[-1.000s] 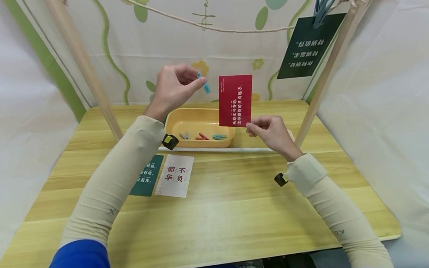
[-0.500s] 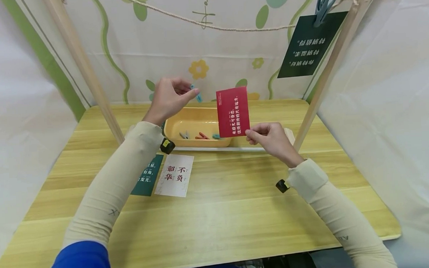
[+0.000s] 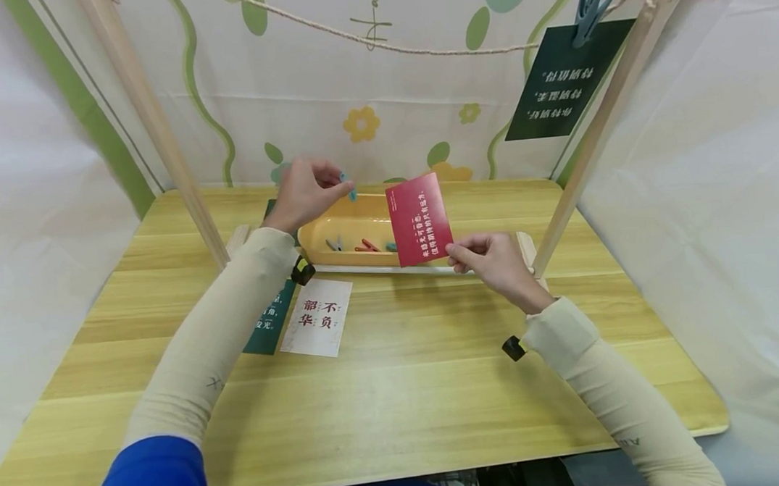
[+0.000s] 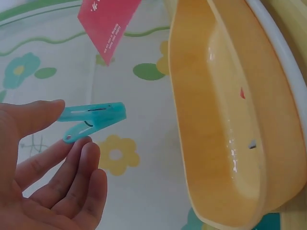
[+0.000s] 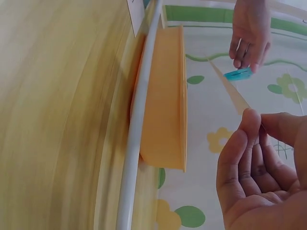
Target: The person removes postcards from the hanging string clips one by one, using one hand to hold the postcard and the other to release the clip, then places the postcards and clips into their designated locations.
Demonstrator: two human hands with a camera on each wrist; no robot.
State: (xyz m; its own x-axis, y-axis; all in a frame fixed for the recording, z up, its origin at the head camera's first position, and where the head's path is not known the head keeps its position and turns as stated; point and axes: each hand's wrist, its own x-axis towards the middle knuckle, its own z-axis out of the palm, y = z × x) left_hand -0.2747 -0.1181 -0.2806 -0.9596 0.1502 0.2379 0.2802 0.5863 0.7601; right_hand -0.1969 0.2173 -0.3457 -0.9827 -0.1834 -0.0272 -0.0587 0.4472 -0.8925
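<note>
My left hand (image 3: 305, 192) pinches a light-blue clothespin (image 4: 93, 117) by its handle ends, thumb on one side and fingers on the other; its jaws look closed. In my right hand (image 3: 495, 264), thumb and fingers grip the lower right corner of a red card (image 3: 419, 218) with white Chinese writing. The card leans to the left and covers part of the yellow tray (image 3: 311, 239). Between the two hands there is a gap, and clothespin and card do not touch. From the right wrist the card shows nearly edge-on.
Red clothespins (image 3: 367, 246) and others lie in the tray. A white card (image 3: 316, 317) and a green card (image 3: 270, 324) lie on the wooden table (image 3: 397, 409). A rope (image 3: 348, 34) spans two wooden posts; a grey-blue clothespin (image 3: 591, 9) holds a dark green card (image 3: 562, 83) at its right.
Both hands have come down from nearer the rope, the left also drifting slightly left. The red card has dropped with the right hand and tilted to the left. Both grips are kept.
</note>
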